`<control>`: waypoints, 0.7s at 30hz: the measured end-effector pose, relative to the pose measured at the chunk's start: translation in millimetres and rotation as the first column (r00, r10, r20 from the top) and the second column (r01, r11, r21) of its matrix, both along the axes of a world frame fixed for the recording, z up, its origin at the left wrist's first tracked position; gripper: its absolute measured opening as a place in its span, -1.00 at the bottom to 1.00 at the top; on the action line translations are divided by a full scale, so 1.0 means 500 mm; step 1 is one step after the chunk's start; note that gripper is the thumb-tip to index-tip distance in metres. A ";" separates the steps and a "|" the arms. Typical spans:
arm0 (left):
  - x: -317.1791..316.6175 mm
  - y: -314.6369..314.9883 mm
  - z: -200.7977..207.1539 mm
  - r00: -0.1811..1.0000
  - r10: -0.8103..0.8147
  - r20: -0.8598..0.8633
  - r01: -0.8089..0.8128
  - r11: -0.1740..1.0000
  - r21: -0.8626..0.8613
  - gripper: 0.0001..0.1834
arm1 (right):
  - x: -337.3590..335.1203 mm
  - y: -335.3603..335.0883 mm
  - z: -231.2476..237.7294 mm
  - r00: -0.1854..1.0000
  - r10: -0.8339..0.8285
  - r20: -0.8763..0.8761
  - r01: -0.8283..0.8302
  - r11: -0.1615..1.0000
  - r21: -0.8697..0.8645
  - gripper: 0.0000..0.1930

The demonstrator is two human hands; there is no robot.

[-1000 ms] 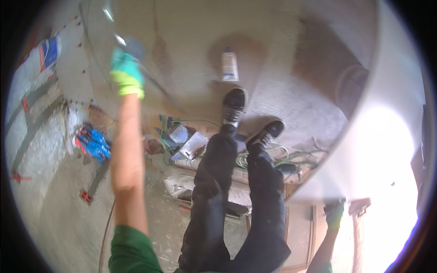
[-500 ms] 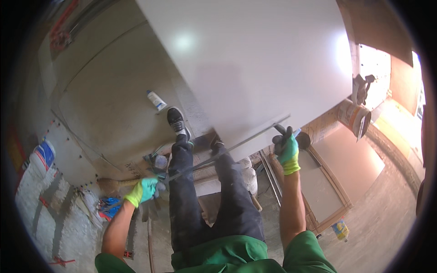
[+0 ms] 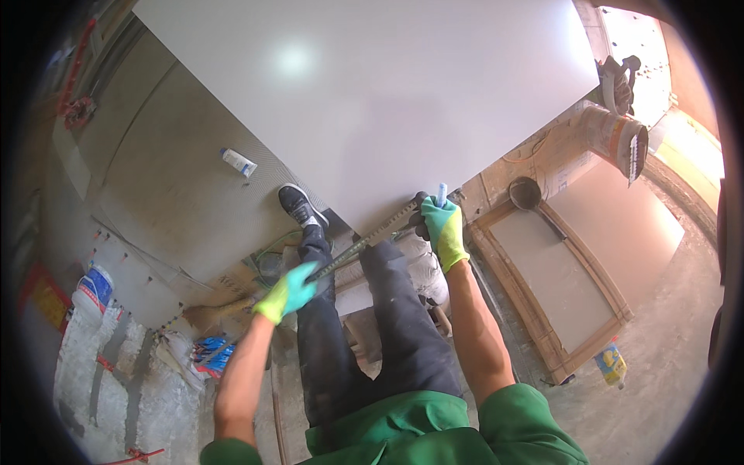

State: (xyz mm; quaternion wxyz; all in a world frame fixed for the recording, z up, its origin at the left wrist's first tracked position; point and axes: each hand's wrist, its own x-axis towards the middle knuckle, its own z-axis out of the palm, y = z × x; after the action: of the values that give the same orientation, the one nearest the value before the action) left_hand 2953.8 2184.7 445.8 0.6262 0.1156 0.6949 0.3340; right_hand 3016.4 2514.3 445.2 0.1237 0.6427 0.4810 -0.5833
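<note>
A long narrow strip with regular marks, which looks like the blade of a tape measure (image 3: 376, 235), stretches slantwise between my gloved hands. My left hand (image 3: 291, 291), slightly blurred, is closed at its lower left end, above my left thigh. At the upper right end, my right hand (image 3: 444, 231) grips the strip beside the corner of a large pale panel (image 3: 372, 116). A light blue marker-like stick (image 3: 442, 194) also pokes up from my right hand. The fingertips of my left hand are partly hidden.
A white tube (image 3: 238, 163) lies on the grey slab to the left, near my shoe (image 3: 301, 206). A dark ladle-like pan (image 3: 525, 193) rests on a wood-framed board (image 3: 554, 287) at right. Beyond stands a dirty bucket (image 3: 614, 139). Blue packaging (image 3: 213, 356) lies at lower left.
My left hand has moved up and right, and my right hand has come left, so they are closer together. The view has shifted, and the panel sits farther left.
</note>
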 end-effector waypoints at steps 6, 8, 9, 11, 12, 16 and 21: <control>0.018 0.188 -0.072 0.948 0.248 0.201 -0.244 0.969 -0.045 -0.61 | 0.028 -0.030 0.004 1.000 0.028 0.000 -0.028 0.999 -0.032 -0.86; 0.022 0.183 -0.070 0.928 0.299 0.223 -0.292 0.954 -0.064 -0.63 | 0.029 -0.034 0.008 0.998 0.058 -0.010 -0.058 0.997 -0.046 -0.86; 0.023 0.177 -0.068 0.939 0.286 0.190 -0.279 0.958 -0.065 -0.65 | 0.029 -0.037 0.009 0.998 0.063 -0.005 -0.063 0.996 -0.065 -0.86; 0.022 0.169 -0.066 0.961 0.243 0.132 -0.229 0.967 -0.113 -0.68 | 0.027 -0.046 0.012 0.997 0.070 0.012 -0.069 0.995 -0.071 -0.86; 0.023 0.168 -0.064 0.946 0.289 0.147 -0.282 0.957 -0.071 -0.69 | 0.025 -0.049 0.012 0.997 0.073 0.021 -0.072 0.996 -0.056 -0.85; 0.025 0.182 -0.061 0.844 0.436 0.312 -0.425 0.899 -0.105 -0.72 | 0.024 -0.055 0.004 0.995 0.084 0.049 -0.085 0.996 0.015 -0.81; 0.018 0.197 -0.056 0.880 0.405 0.248 -0.410 0.911 -0.037 -0.75 | 0.032 -0.046 -0.017 0.989 0.126 0.077 -0.133 0.986 0.098 -0.75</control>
State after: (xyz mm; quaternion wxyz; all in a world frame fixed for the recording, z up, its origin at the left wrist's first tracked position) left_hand 2962.6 2283.3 417.7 0.6235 -0.0709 0.6164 0.4758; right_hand 3032.5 2491.4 436.5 0.1452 0.6357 0.5465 -0.5255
